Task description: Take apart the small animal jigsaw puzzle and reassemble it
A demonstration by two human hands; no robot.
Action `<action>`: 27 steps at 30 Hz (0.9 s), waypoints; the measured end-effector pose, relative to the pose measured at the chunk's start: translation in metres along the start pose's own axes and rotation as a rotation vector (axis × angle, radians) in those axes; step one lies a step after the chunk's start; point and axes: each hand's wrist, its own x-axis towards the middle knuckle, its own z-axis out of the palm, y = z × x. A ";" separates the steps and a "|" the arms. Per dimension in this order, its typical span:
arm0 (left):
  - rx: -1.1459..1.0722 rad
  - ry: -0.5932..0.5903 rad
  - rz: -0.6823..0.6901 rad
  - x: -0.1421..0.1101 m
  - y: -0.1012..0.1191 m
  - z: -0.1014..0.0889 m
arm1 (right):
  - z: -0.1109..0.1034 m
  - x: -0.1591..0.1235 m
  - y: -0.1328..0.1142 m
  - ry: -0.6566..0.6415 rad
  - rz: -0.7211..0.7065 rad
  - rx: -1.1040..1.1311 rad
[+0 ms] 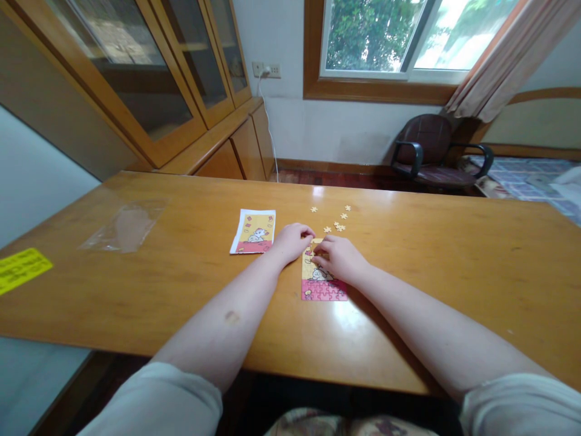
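A jigsaw puzzle (324,290) lies on the table, pink at its near end and yellow toward the far end, with a white cartoon animal in the middle. My left hand (294,238) rests at its far left edge, fingers curled together; whatever they pinch is too small to make out. Over the upper right part of the puzzle is my right hand (339,257), its fingers bent down onto the pieces and hiding some of them. Several loose puzzle pieces (339,227) lie just beyond both hands. A reference picture (256,232) with the same drawing is left of my left hand.
A clear plastic bag (131,225) lies on the left of the wooden table (181,266), near a yellow label (25,269). Beyond the table stand a glass-doored cabinet (181,66), an office chair (431,148) and a bed (531,178) under a window.
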 end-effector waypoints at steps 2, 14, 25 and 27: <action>0.002 -0.005 -0.002 0.000 0.001 -0.001 | 0.000 0.000 0.000 0.005 0.003 -0.004; 0.003 -0.001 0.014 0.001 -0.001 0.000 | 0.001 0.001 0.000 0.008 0.044 0.020; 0.009 -0.010 -0.003 0.000 0.001 -0.001 | 0.000 0.000 0.000 0.039 0.037 0.017; 0.007 -0.013 0.000 0.000 0.001 -0.001 | 0.001 -0.001 0.001 0.039 0.020 0.015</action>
